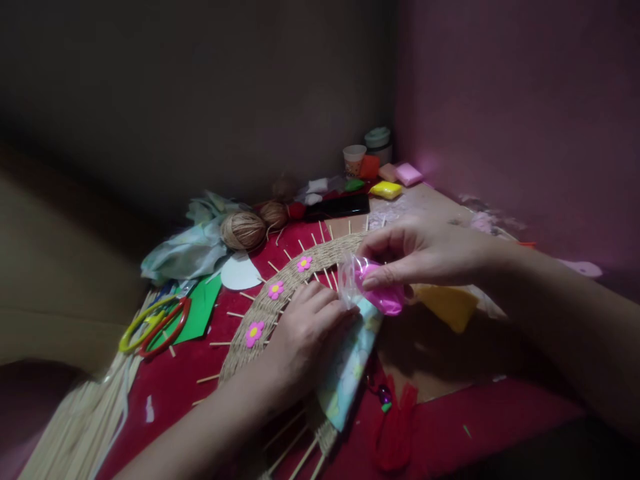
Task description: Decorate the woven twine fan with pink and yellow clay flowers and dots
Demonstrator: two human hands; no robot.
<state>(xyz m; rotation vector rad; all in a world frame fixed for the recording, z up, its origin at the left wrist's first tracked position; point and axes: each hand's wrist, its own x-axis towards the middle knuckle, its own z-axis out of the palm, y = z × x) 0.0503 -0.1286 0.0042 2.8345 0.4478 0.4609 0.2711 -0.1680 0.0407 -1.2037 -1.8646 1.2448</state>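
Observation:
My right hand [415, 253] pinches a clear plastic packet of bright pink modelling clay [385, 290] between thumb and fingers. Closed at the packet's loose left end is my left hand [313, 323], its fingertips partly hidden. Beneath the hands lies a curved piece woven of twine [295, 283] over thin sticks, which poke out along its edges. Several pink clay flowers [255, 333] with yellow centres sit on the weave. A patterned light-blue cloth [345, 380] covers part of the piece, below the packet.
Scissors [167, 327] with red and yellow handles lie left on green sheet [207, 307]. Twine balls [243, 230], a dark phone [345, 207], a yellow clay packet [386, 190] and a paper cup [355, 160] stand toward the back. Red yarn [395, 427] lies in front.

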